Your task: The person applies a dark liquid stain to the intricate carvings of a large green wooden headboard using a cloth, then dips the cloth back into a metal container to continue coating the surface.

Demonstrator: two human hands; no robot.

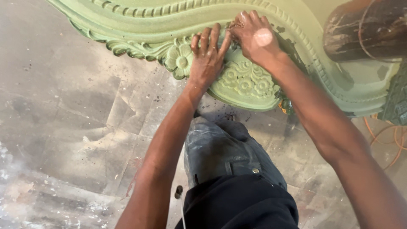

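A large carved panel (pixel 140 21), painted pale green, fills the top of the head view, with beaded borders, leaf scrolls and flower rosettes. My left hand (pixel 207 55) lies flat on the carving beside a round flower, fingers spread and pointing away from me. My right hand (pixel 254 36) presses down on the panel just right of it, fingers curled; whether it holds anything underneath is hidden. The two hands touch at the fingertips above an oval medallion of small rosettes (pixel 246 85).
The dusty, paint-spattered concrete floor (pixel 72 114) spreads left and below. My knee in stained jeans (pixel 224 148) is under the panel's edge. A dark wooden piece (pixel 364 29) lies at the top right, with orange cable (pixel 396 140) on the floor at the right edge.
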